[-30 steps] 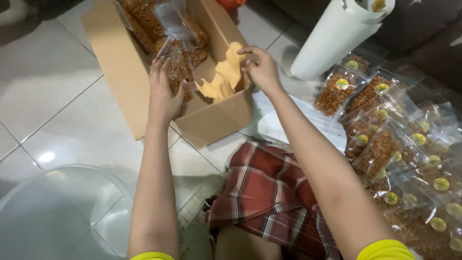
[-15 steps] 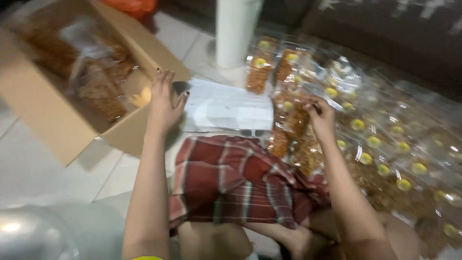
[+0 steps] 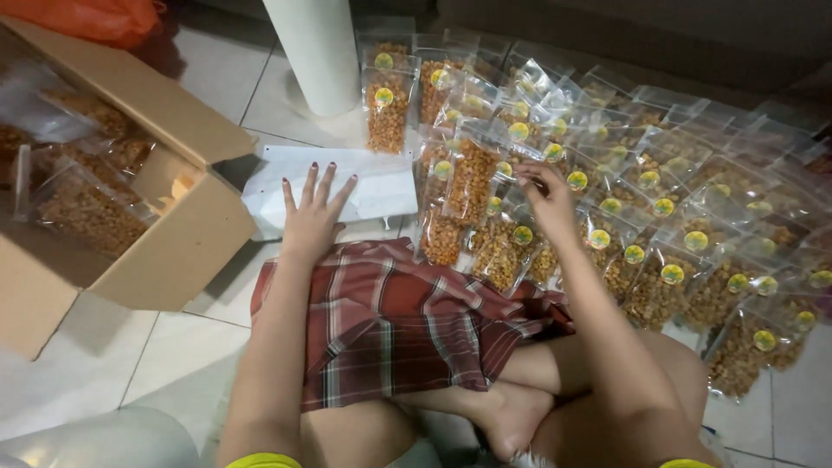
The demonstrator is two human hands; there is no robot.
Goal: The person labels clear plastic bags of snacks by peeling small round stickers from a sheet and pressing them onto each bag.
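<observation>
My left hand (image 3: 310, 221) is open, fingers spread, palm down at the edge of a white flat sheet (image 3: 381, 186) on the floor. My right hand (image 3: 548, 199) reaches into a spread of clear snack pouches (image 3: 676, 225) with round yellow stickers, filled with brown fried snacks. Its fingertips pinch the edge of one pouch (image 3: 475, 178) that stands tilted up from the pile. To the left stands an open cardboard box (image 3: 173, 251) with several filled pouches (image 3: 82, 208) inside.
A red plaid cloth (image 3: 390, 321) covers my lap, with my crossed legs below it. A white cylinder (image 3: 319, 52) stands on the tiled floor behind the sheet. An orange bag (image 3: 95, 17) lies behind the box. A pale rounded object (image 3: 104, 438) sits at the bottom left.
Both hands have left the box. The right hand swung right to the pouch pile and closed on a pouch; the left hand came down by the white sheet. The view turned right.
</observation>
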